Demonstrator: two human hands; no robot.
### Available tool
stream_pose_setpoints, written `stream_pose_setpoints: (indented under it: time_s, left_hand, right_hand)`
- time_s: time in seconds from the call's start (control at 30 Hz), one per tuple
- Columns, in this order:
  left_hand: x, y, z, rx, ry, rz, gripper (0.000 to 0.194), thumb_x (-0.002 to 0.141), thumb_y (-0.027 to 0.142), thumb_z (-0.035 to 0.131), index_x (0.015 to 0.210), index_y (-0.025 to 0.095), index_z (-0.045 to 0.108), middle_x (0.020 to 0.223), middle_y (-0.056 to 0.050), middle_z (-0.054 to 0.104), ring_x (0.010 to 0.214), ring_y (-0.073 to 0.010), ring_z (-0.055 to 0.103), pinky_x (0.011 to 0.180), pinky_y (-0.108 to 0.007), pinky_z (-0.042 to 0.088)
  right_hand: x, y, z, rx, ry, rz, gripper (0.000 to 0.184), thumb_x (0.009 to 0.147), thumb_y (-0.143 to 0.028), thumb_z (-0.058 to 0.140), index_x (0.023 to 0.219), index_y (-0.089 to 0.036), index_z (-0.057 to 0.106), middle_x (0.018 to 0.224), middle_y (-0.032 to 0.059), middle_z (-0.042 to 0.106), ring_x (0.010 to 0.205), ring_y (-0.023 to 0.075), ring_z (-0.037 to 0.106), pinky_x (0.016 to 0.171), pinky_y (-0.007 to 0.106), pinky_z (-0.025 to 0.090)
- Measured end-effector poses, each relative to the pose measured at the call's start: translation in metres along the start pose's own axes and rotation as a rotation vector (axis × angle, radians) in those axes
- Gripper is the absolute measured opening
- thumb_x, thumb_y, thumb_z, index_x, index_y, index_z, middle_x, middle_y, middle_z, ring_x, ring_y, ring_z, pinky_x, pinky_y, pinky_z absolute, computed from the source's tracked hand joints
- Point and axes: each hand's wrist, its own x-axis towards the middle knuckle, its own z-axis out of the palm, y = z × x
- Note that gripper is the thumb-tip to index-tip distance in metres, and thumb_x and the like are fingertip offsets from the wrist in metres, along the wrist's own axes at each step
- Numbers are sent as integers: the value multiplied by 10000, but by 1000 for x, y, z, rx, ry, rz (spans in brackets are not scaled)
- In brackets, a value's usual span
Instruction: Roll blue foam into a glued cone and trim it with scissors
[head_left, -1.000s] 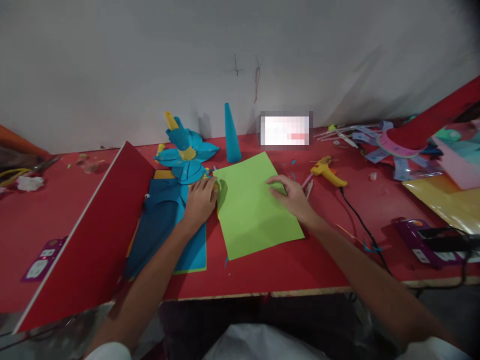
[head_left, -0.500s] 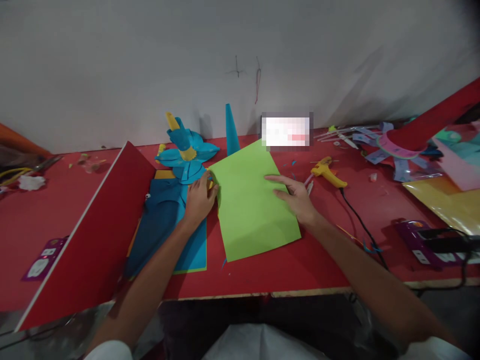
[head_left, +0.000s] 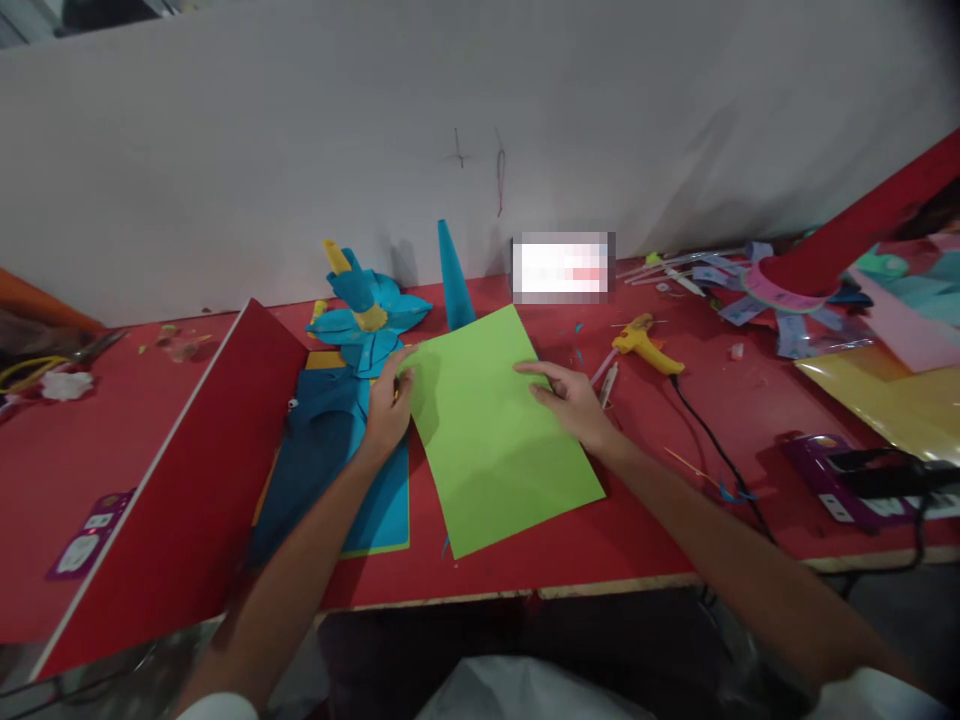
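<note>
A light green sheet [head_left: 495,440] that looks like craft foam or paper lies slightly turned on the red table. My left hand [head_left: 388,408] is at its upper left edge, fingers and thumb apart along the border; part of the fingers is hidden. Over the sheet's right side, my right hand [head_left: 574,402] is open, with the index finger stretched out and the thumb below it. A blue and yellow flower-like craft piece [head_left: 369,310] stands behind my left hand. Just past the sheet's far edge rises a blue cone [head_left: 454,280].
A red board [head_left: 180,480] leans upright at the left, beside blue sheets [head_left: 382,510]. To the right lie a yellow glue gun [head_left: 646,348] with a black cord, a purple power strip [head_left: 829,485] and a yellow glossy sheet [head_left: 877,400]. A pixelated bright rectangle [head_left: 561,268] is near the wall.
The green sheet shifted up and left, then came nearer to me. My left hand turned so its fingers run along the sheet's edge. The view has tilted up slightly.
</note>
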Motion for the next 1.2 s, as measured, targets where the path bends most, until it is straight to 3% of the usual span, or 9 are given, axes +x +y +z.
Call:
stream_pose_setpoints:
  time_s: [0.1, 0.2, 0.37, 0.5, 0.63, 0.9, 1.1, 1.2]
  left_hand:
    - [2, -8, -1, -45, -51, 80, 454, 1087, 509, 496, 1286, 196, 758, 1070, -106, 778, 993, -263, 726, 942, -413, 579]
    - [4, -11, 0, -62, -237, 200, 395, 1090, 446, 510, 1174, 206, 813, 1209, -128, 775, 1147, -274, 717, 1021, -425, 559]
    - [-1, -2, 6, -172, -401, 184, 315, 918, 392, 813, 1189, 234, 805, 1213, -130, 763, 1113, -262, 738, 973, -400, 596]
    - [-8, 4, 11, -264, -421, 154, 229, 886, 437, 848, 965, 223, 831, 1053, -120, 793, 968, -248, 767, 862, -377, 620]
    - [-12, 7, 14, -342, -436, 129, 239, 869, 455, 864, 917, 222, 840, 946, -115, 805, 883, -244, 769, 789, -362, 621]
    - [-9, 9, 17, -345, -406, 109, 248, 844, 450, 884, 995, 254, 866, 1241, -133, 729, 1105, -278, 740, 929, -417, 645]
    - [-10, 9, 15, -358, -585, 149, 221, 882, 453, 844, 995, 266, 877, 1285, -138, 745, 1165, -306, 724, 959, -475, 653]
    - [-10, 9, 14, -375, -566, 165, 214, 906, 465, 816, 946, 266, 884, 1260, -140, 752, 1151, -300, 725, 952, -465, 647]
  right_hand:
    - [2, 5, -3, 98, 147, 23, 374, 875, -373, 727, 1233, -274, 771, 1151, 46, 798, 913, 238, 728, 781, 379, 583]
    - [5, 7, -7, 170, 283, 40, 405, 849, -366, 745, 1246, -283, 750, 1095, 39, 793, 855, 224, 709, 751, 371, 575]
    - [6, 4, -7, 208, 276, 28, 391, 848, -368, 750, 1231, -296, 724, 1139, 41, 772, 926, 236, 707, 787, 383, 590]
    - [6, 2, -5, 210, 244, 0, 345, 860, -363, 747, 1199, -302, 727, 1168, 37, 757, 1006, 237, 698, 846, 384, 591]
    - [10, 7, -10, 197, 264, -8, 322, 857, -390, 764, 1166, -301, 739, 1128, 28, 753, 975, 222, 683, 858, 377, 562]
    - [15, 11, -19, 28, 294, -12, 243, 804, -388, 783, 1007, -258, 746, 931, 5, 714, 777, 182, 597, 691, 321, 467]
    - [15, 7, -19, -83, 303, -37, 209, 850, -420, 729, 957, -241, 732, 973, 19, 735, 878, 205, 624, 806, 348, 471]
    - [15, 6, -20, -181, 293, -69, 197, 865, -398, 696, 965, -233, 737, 967, 25, 740, 858, 207, 620, 798, 356, 459]
